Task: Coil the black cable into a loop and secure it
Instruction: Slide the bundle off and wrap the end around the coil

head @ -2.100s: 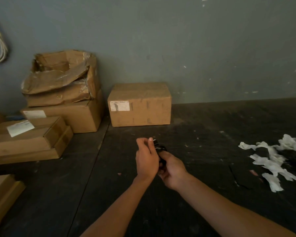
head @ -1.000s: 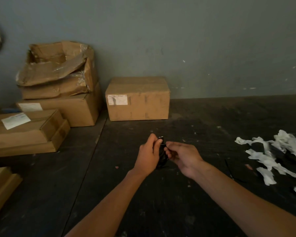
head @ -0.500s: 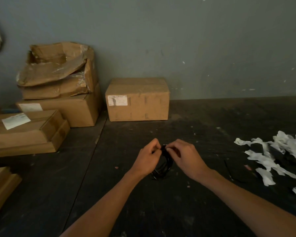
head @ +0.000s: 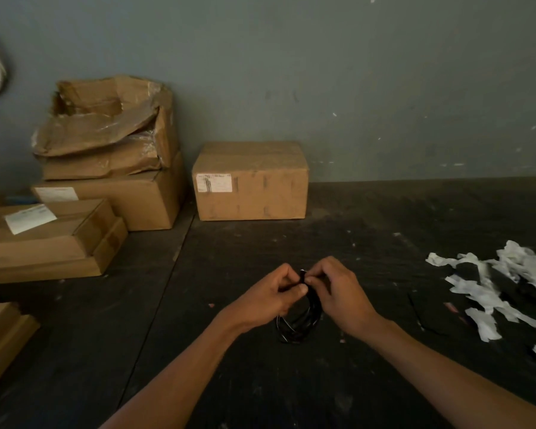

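Note:
The black cable hangs as a small coiled loop over the dark table, held at its top between both hands. My left hand pinches the top of the coil from the left, thumb and fingers closed on it. My right hand pinches the same spot from the right, fingertips meeting the left hand's. A small pale tip shows at the pinch point; whether it is a tie or a cable end I cannot tell. The lower part of the loop dangles free below the hands.
A closed cardboard box stands against the grey wall behind the hands. Stacked and torn cardboard boxes fill the left side. Torn white paper strips lie at the right. The dark table is scuffed.
Both hands dropped slightly and came together. The right hand, apart from the coil a second ago, now pinches its top next to the left hand, and the loop hangs visibly below.

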A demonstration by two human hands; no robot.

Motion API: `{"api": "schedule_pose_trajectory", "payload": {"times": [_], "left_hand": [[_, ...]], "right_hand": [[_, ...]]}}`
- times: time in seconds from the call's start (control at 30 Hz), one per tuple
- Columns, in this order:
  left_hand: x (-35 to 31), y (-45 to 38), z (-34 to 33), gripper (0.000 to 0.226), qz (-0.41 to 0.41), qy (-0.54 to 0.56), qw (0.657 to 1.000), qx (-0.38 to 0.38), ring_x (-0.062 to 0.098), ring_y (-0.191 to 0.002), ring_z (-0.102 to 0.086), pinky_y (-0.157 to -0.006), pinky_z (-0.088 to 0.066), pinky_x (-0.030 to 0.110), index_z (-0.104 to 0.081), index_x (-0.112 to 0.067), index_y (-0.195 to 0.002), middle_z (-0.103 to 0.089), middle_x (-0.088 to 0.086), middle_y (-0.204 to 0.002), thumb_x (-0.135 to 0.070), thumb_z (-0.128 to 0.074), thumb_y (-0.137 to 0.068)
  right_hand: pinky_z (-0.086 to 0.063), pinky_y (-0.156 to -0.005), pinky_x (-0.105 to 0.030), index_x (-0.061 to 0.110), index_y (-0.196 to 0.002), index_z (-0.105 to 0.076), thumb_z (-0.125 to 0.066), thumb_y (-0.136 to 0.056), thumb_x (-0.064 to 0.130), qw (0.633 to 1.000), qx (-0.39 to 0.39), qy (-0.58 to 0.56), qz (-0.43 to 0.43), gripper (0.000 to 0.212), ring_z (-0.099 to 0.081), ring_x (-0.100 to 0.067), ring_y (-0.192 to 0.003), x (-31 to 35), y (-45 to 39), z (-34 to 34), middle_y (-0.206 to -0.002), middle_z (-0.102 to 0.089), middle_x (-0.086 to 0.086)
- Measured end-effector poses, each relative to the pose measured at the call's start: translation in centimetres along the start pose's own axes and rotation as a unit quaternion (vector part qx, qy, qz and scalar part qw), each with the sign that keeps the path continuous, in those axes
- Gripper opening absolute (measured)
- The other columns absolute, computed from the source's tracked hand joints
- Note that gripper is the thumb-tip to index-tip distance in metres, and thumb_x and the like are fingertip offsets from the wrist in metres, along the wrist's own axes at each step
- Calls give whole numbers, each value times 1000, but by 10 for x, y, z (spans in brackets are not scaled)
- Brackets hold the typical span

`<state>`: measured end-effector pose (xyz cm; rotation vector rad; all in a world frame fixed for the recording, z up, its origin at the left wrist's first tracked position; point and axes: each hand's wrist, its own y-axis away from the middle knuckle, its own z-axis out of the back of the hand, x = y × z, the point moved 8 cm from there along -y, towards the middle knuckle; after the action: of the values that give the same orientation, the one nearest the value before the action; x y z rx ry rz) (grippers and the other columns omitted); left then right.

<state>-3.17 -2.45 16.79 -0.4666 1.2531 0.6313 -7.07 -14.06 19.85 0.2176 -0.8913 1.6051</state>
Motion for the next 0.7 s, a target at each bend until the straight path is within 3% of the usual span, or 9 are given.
{"api": "schedule_pose_trajectory", "payload": {"times": [0.17,0.27,0.33,0.4,0.47,0.57,0.63,0.7], "left_hand": [[0,-5,6,7,-20,-74,997,-7,-3,-66,-59,-63,-47,22,-55,-25,-92,-65,-9,-86,-22,-57,-97],[1,-9,9,5,-25,-123,992,-20,13,-89,-66,-76,-56,36,-55,-23,-93,-68,1,-97,-22,-58,-97],[1,-9,8,8,-25,-127,991,-15,16,-88,-64,-76,-53,37,-54,-25,-92,-67,2,-96,-20,-58,-97],[1,-10,7,8,-23,-122,992,-14,10,-87,-63,-76,-50,32,-54,-25,-92,-67,0,-96,-20,-57,-97],[3,-12,7,2,-14,-118,993,-24,0,-82,-63,-72,-49,23,-56,-23,-96,-68,0,-98,-22,-58,-97],[5,-15,9,8,9,-74,996,-52,-8,-65,-61,-58,-45,12,-58,-21,-103,-67,-3,-93,-23,-61,-95],[7,-15,11,18,14,-25,997,-69,-2,-74,-64,-66,-49,15,-57,-20,-110,-68,-2,-96,-20,-63,-94],[13,-15,15,22,24,8,996,-91,8,-91,-67,-81,-53,25,-58,-22,-114,-68,0,-102,-20,-64,-93]], "right_hand": [[-48,-68,-20,20,-93,-57,-64,-90,12,999,6,-44,-23,11,-57,-3,-81,-4,3,-2,-87,-57,7],[-47,-66,-12,23,-113,-49,-62,-92,12,993,20,-91,-73,27,-58,2,-81,-9,3,-5,-88,-59,8],[-46,-68,-10,21,-122,-52,-60,-93,13,992,29,-73,-101,32,-59,1,-85,-13,2,-8,-94,-62,8],[-43,-70,-11,17,-110,-62,-59,-94,14,994,15,-27,-105,17,-58,-4,-88,-14,2,-9,-97,-63,3],[-43,-65,-16,18,-94,-62,-58,-95,14,993,1,-23,-112,6,-58,-9,-82,-14,3,-9,-91,-61,0],[-54,-65,-35,15,-90,-55,-53,-96,11,989,-12,-44,-138,7,-59,-16,-77,-16,2,-7,-85,-59,-4],[-56,-64,-39,14,-92,-53,-51,-97,10,985,-43,-60,-153,6,-61,-15,-74,-18,0,1,-81,-60,-4],[-58,-60,-31,16,-94,-52,-51,-97,11,980,-74,-88,-165,6,-64,-12,-74,-22,-1,11,-82,-61,-2]]}}
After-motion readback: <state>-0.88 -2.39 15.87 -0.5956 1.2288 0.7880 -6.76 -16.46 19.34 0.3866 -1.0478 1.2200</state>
